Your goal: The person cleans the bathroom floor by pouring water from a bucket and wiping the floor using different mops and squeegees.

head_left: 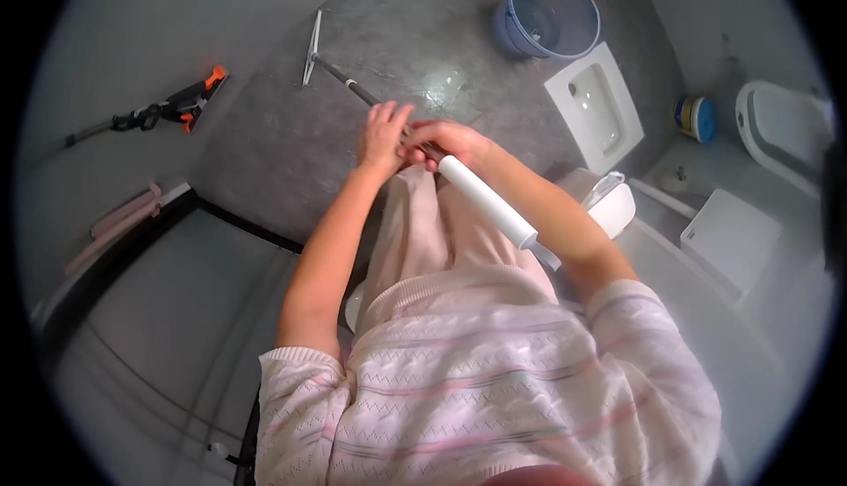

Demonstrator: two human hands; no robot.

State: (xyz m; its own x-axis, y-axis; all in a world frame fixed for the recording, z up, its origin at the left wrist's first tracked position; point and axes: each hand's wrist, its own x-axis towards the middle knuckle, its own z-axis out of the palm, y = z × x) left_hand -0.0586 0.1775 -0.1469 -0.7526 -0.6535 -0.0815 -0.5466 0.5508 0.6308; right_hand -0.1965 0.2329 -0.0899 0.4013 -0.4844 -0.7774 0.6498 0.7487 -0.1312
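Observation:
A long pole [356, 90] with a white sleeve [487, 202] at its near end runs diagonally across the view. At its far end a narrow white squeegee head [313, 48] touches the grey floor. My left hand [385, 138] is at the pole's middle, its fingers partly spread over the shaft. Just beside it my right hand [444, 143] is wrapped round the pole, above the white sleeve. The two hands are close together, and part of the shaft is hidden under them.
A translucent blue bucket [549, 14] stands at the top beside a white squat toilet [596, 107]. To the right are a small blue-lidded tub [696, 119] and a white stool [730, 230]. An orange-black tool [168, 111] is at the left wall, above pink cloth [123, 220].

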